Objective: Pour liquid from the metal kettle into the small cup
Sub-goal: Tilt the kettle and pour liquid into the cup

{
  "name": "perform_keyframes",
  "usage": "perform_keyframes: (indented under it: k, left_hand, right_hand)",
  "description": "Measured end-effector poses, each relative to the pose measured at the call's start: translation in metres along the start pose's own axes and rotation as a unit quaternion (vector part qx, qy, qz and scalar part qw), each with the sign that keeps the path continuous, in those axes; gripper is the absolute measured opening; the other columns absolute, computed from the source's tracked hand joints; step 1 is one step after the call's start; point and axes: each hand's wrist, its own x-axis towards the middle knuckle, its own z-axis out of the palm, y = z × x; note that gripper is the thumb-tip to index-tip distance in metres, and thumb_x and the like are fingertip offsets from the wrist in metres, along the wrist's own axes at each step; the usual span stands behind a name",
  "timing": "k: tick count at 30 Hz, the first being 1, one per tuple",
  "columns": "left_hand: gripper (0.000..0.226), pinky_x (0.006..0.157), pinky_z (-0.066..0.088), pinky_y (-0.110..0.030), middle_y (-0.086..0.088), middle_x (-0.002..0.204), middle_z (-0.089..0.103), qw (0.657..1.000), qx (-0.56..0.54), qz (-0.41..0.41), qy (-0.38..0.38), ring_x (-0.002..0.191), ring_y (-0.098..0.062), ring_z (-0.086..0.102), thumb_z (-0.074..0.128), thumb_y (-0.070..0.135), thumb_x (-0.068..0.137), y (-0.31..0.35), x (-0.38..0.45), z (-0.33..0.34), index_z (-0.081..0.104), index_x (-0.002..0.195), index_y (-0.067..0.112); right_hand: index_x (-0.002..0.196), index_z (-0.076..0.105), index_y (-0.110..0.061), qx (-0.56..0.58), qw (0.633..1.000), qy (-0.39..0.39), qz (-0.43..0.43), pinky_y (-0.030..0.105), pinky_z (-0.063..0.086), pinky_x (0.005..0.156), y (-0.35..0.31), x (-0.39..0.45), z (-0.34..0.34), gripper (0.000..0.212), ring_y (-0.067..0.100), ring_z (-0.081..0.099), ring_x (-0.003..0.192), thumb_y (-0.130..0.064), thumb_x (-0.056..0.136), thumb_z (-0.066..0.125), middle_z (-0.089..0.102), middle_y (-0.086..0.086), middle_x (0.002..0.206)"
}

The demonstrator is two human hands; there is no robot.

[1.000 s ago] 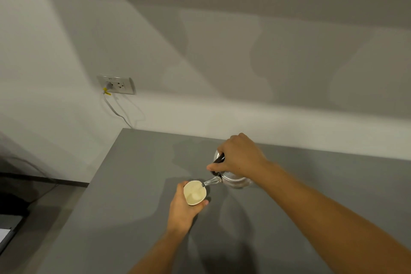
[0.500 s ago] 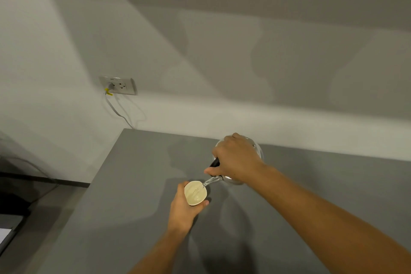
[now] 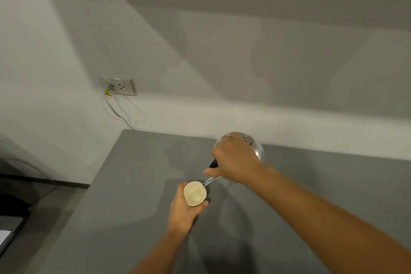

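My left hand (image 3: 182,211) is wrapped around a small cream cup (image 3: 195,193), held just above the grey table (image 3: 133,196). My right hand (image 3: 235,160) grips the black handle of the metal kettle (image 3: 253,145), which is tipped steeply forward, its base raised toward the wall. The thin spout reaches the cup's right rim, and a fine stream of liquid runs into the cup. Most of the kettle's body is hidden behind my right hand.
A wall socket (image 3: 117,86) with a yellow-tagged grey cable sits on the white wall at the left, the cable dropping behind the table's far left corner. The table's left edge falls off to a darker floor area.
The kettle has tilted further, its body rising toward the wall as my right hand lifted. The cup and my left hand stayed in nearly the same spot.
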Motion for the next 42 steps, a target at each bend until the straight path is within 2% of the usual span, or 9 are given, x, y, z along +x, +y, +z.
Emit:
perform_keyframes:
  k: [4, 9, 17, 21, 29, 34, 42]
  left_hand:
    - [0.063, 0.072, 0.046, -0.013, 0.018, 0.106, 0.069, 1.000, -0.001, -0.004, 0.000, 0.097, 0.011, 0.061, 0.097, 0.028, 0.063, 0.0009, -0.0005, 0.0001, 0.053, 0.107, 0.040]
    - [0.062, 0.071, 0.046, -0.011, 0.031, 0.102, 0.066, 1.000, -0.003, -0.001, -0.003, 0.096, 0.011, 0.062, 0.097, 0.028, 0.064, 0.0004, -0.0004, -0.0004, 0.052, 0.105, 0.043]
    - [0.063, 0.073, 0.045, -0.016, 0.033, 0.105, 0.065, 1.000, -0.011, 0.002, -0.001, 0.097, 0.010, 0.062, 0.097, 0.032, 0.062, 0.0003, -0.0007, -0.0003, 0.052, 0.104, 0.044]
    - [0.064, 0.073, 0.045, -0.015, 0.034, 0.105, 0.064, 1.000, -0.009, 0.006, 0.000, 0.097, 0.011, 0.061, 0.096, 0.033, 0.061, 0.0008, -0.0014, -0.0005, 0.051, 0.103, 0.050]
    - [0.067, 0.075, 0.047, -0.019, 0.033, 0.106, 0.065, 1.000, -0.014, 0.006, 0.002, 0.099, 0.010, 0.062, 0.097, 0.034, 0.060, -0.0011, -0.0004, -0.0002, 0.050, 0.103, 0.055]
    - [0.068, 0.075, 0.046, -0.018, 0.033, 0.107, 0.065, 1.000, -0.017, 0.003, 0.003, 0.099, 0.010, 0.062, 0.096, 0.036, 0.058, -0.0023, 0.0002, 0.0002, 0.050, 0.105, 0.056]
    - [0.068, 0.074, 0.046, -0.017, 0.033, 0.107, 0.065, 1.000, -0.014, 0.004, 0.003, 0.099, 0.010, 0.062, 0.096, 0.039, 0.058, -0.0022, 0.0000, 0.0008, 0.049, 0.104, 0.057]
  right_hand:
    - [0.068, 0.054, -0.017, -0.005, 1.000, -0.001, -0.008, 0.036, 0.028, 0.078, -0.0010, 0.0003, -0.0016, 0.051, 0.021, 0.040, 0.075, -0.066, 0.084, 0.056, 0.049, -0.001, 0.065]
    - [0.078, 0.069, -0.015, -0.009, 1.000, -0.001, -0.008, 0.037, 0.032, 0.085, -0.0008, 0.0005, -0.0019, 0.053, 0.021, 0.039, 0.077, -0.065, 0.085, 0.055, 0.067, 0.003, 0.075]
    - [0.077, 0.067, -0.015, -0.016, 1.000, 0.014, -0.016, 0.037, 0.029, 0.080, -0.0002, 0.0013, -0.0031, 0.053, 0.022, 0.042, 0.077, -0.066, 0.086, 0.055, 0.067, 0.003, 0.075]
    - [0.077, 0.068, -0.015, -0.015, 1.000, 0.016, -0.017, 0.037, 0.028, 0.080, -0.0002, 0.0007, -0.0020, 0.053, 0.021, 0.037, 0.076, -0.066, 0.085, 0.055, 0.067, 0.002, 0.075]
    - [0.081, 0.070, -0.015, -0.014, 1.000, 0.017, -0.018, 0.037, 0.030, 0.083, 0.0001, 0.0011, -0.0025, 0.052, 0.023, 0.051, 0.084, -0.064, 0.086, 0.055, 0.068, 0.003, 0.078]
    - [0.080, 0.070, -0.015, -0.021, 0.999, 0.024, -0.018, 0.037, 0.031, 0.082, 0.0004, 0.0013, -0.0010, 0.052, 0.021, 0.038, 0.076, -0.065, 0.085, 0.056, 0.068, 0.003, 0.077]
    - [0.082, 0.070, -0.015, -0.028, 0.999, 0.020, -0.014, 0.037, 0.031, 0.082, 0.0021, 0.0016, 0.0010, 0.053, 0.020, 0.035, 0.077, -0.065, 0.086, 0.055, 0.068, 0.003, 0.079]
